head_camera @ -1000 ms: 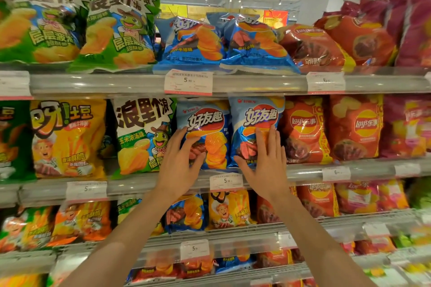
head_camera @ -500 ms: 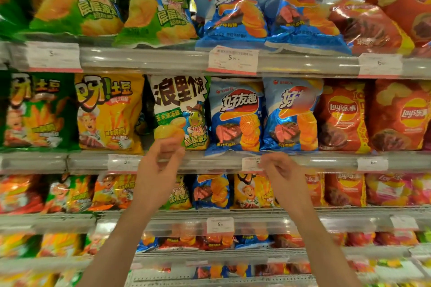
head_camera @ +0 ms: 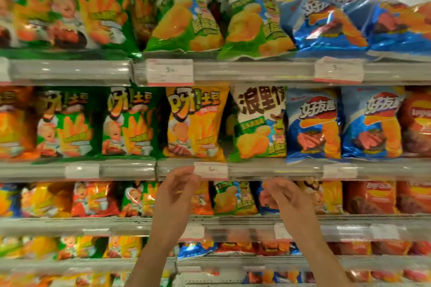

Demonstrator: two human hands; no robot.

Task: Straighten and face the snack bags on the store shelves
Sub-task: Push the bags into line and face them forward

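While both my arms reach up toward the shelves, my left hand (head_camera: 178,190) hangs just under the front rail of the middle shelf (head_camera: 268,169), fingers loosely curled and holding nothing, its fingertips by a price tag (head_camera: 211,170). My right hand (head_camera: 283,196) floats beside it, fingers loosely bent, also empty. Above that rail stand the yellow snack bag (head_camera: 196,123), the green-and-white bag (head_camera: 258,123) and two blue bags (head_camera: 313,123), upright and facing me.
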